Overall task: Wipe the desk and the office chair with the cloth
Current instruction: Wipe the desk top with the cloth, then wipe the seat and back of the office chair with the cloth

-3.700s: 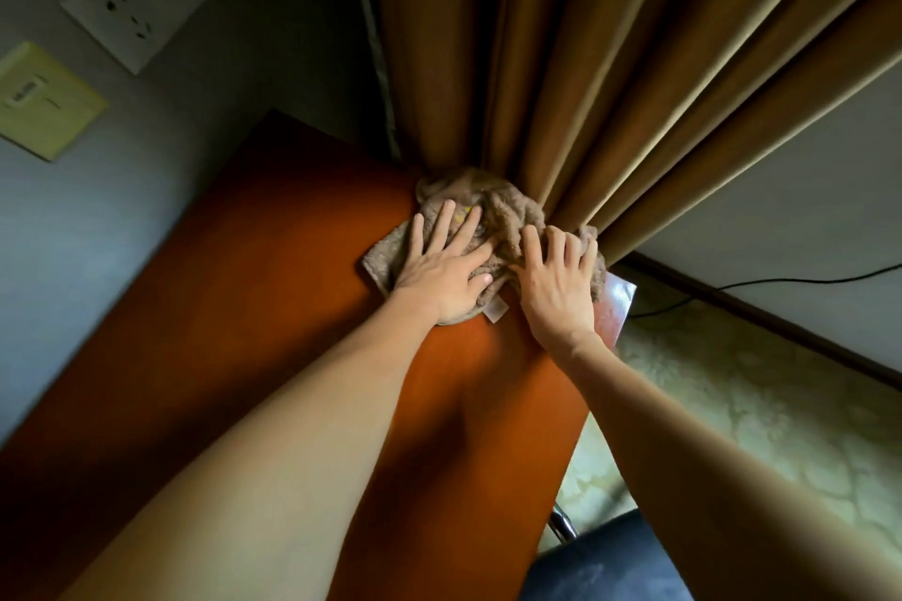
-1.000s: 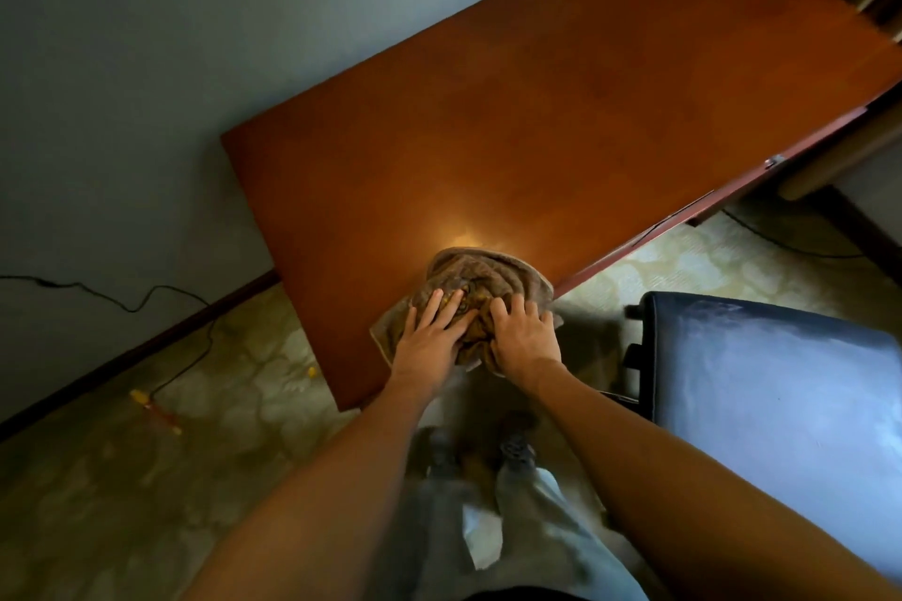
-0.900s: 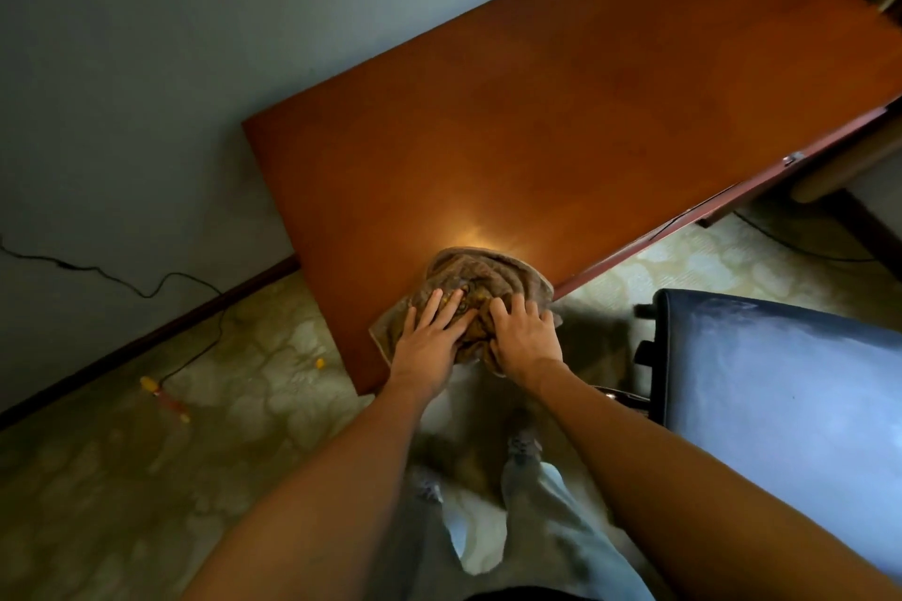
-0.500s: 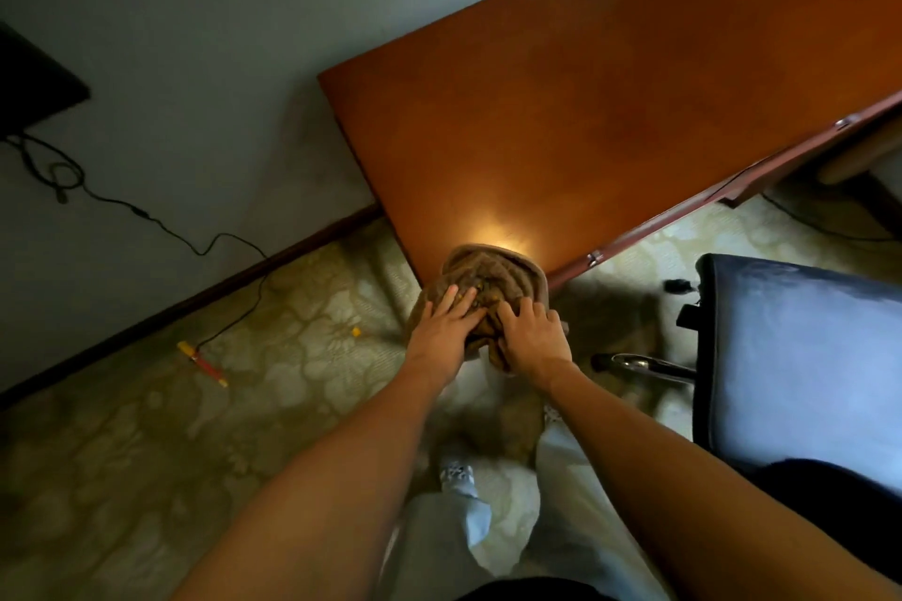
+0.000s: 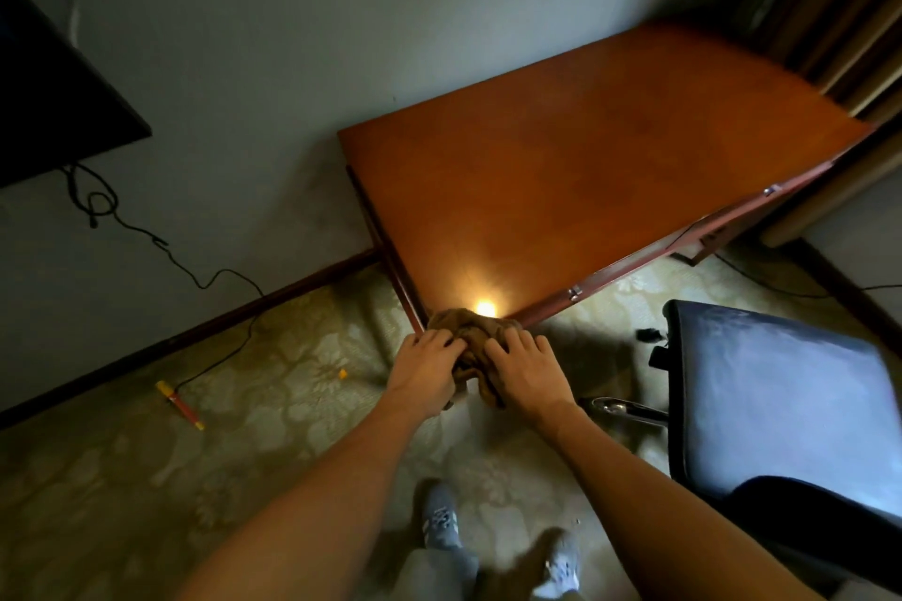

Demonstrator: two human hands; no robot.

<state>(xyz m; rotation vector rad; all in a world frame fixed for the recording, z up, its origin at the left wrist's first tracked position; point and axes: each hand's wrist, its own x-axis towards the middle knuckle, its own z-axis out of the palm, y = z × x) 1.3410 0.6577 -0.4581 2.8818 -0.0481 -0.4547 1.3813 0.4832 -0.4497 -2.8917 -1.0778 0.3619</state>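
Both hands are bunching up the brown cloth [image 5: 462, 336] right now: the left hand [image 5: 423, 372] and right hand [image 5: 526, 368] are sitting side by side with their fingers bent over it, grasping the wad rather than pressing it flat. The cloth is hanging at the near-left corner of the desk [image 5: 585, 171]. Its front bit is still touching the wood next to the lamp glare [image 5: 484, 307], and the rest is drooping off the edge under the palms.

That's the change. Half a second ago the bundle was still riding mostly on the desktop, and now it's sliding off the corner with the hands already out over the carpet [image 5: 244, 381]. A few seconds back it was jammed up against the curtain [image 5: 830, 15] at the far end, so I'm guessing the whole top is getting its last stroke here.

The office chair [image 5: 781, 395] is waiting just to the right, looking untouched, so it's probably next. The view is also swinging left, with more wall and the floor cable [image 5: 146, 234] showing.
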